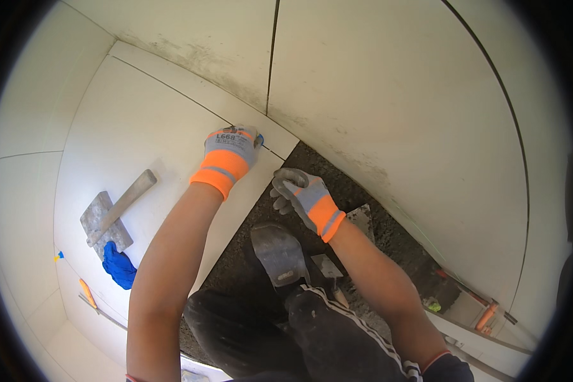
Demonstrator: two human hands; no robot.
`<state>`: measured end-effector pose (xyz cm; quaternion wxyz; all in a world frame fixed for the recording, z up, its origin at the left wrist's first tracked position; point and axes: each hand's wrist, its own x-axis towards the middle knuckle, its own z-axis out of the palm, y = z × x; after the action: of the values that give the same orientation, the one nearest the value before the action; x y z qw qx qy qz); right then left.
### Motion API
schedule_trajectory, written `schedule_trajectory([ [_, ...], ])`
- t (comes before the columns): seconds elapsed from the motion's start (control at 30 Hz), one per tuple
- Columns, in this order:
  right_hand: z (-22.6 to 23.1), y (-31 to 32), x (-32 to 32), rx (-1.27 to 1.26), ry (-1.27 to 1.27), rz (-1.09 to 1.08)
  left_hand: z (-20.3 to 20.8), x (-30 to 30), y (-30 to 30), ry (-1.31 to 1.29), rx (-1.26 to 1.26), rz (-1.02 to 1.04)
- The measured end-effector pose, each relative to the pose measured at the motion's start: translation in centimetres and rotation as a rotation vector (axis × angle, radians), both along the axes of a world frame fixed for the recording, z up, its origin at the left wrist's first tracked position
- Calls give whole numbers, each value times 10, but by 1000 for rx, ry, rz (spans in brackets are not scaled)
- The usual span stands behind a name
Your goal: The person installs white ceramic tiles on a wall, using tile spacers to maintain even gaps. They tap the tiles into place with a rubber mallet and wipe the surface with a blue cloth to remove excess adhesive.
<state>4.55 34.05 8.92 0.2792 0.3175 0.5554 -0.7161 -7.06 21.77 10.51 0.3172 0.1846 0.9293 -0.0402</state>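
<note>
My left hand [229,156], in an orange and grey glove, reaches to the far corner of a large white floor tile [140,134]. It pinches a small blue piece [259,139] at the joint by the wall tiles. My right hand [304,198], gloved the same, hovers beside it. Its bent, spread fingers rest at the tile's right edge, over the dark mortar bed [388,242]. It holds nothing. My shoe [278,253] stands on the mortar just below that hand.
A grey float with a long handle [111,213] and a blue cloth [119,267] lie on the tile at left, with an orange tool [87,293] below. Two small trowels [328,264] [363,218] lie on the mortar. More orange tools [487,315] sit at the right wall.
</note>
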Motion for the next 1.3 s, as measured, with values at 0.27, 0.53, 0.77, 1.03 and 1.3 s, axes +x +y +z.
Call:
schedule_trajectory([
  [0.27,-9,-22,-43,1115,350,658,-6,12,-1,57,99,168],
  [0.53,1,-31,-53,1017,152,790,-5,13,-3,41,126,174],
  [0.77,-6,-26,-73,1160,253,823,-1,14,1,10,79,174],
  [1.03,-8,-26,-66,1093,137,927,3,15,2,-19,115,186],
  [1.3,-11,-16,-88,1072,268,982,-5,16,2,84,100,102],
])
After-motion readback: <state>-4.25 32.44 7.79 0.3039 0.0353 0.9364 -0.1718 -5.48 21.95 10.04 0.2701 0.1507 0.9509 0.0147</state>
